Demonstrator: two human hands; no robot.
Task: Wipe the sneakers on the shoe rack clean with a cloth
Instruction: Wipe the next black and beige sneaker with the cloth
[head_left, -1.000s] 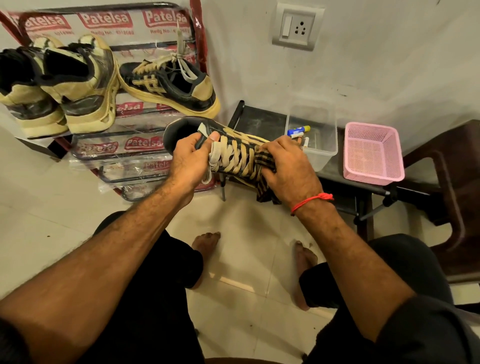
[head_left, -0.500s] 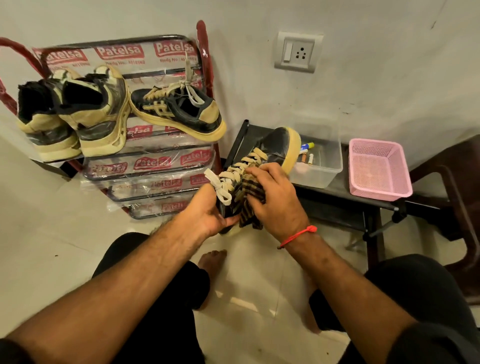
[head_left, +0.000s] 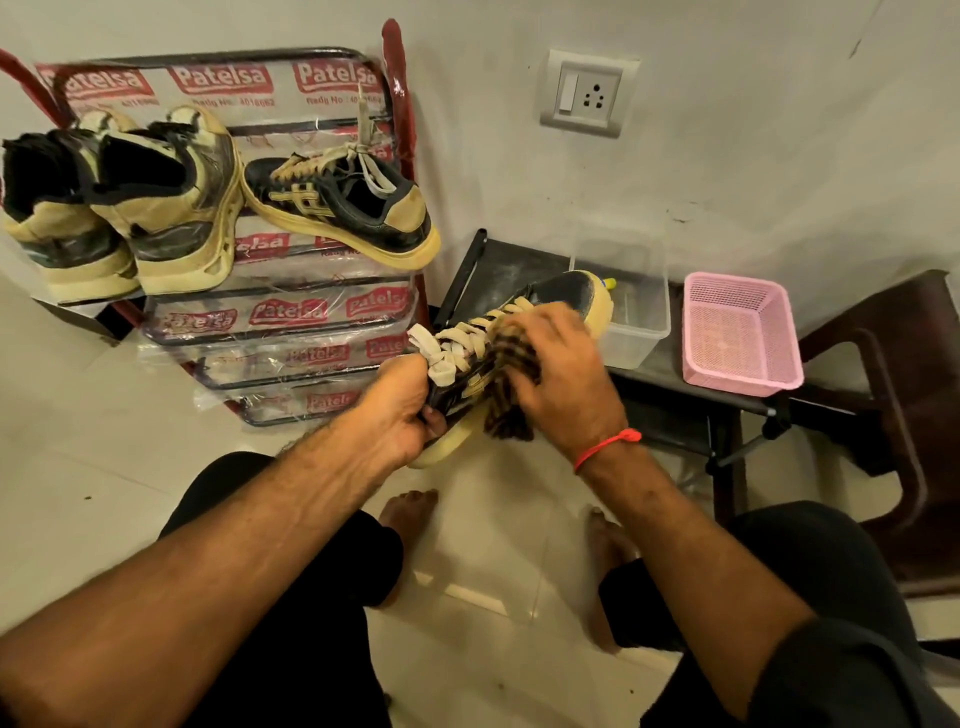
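Left hand grip on sneaker

bare forearms, red wrist thread, apparently black shorts

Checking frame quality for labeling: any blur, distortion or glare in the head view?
Head view: right hand and checked cloth smeared by motion blur; held sneaker soft; left hand sharper. Wide-angle bending at edges, shoe rack leans. Glare on rack's plastic wrap; warm, dim light.
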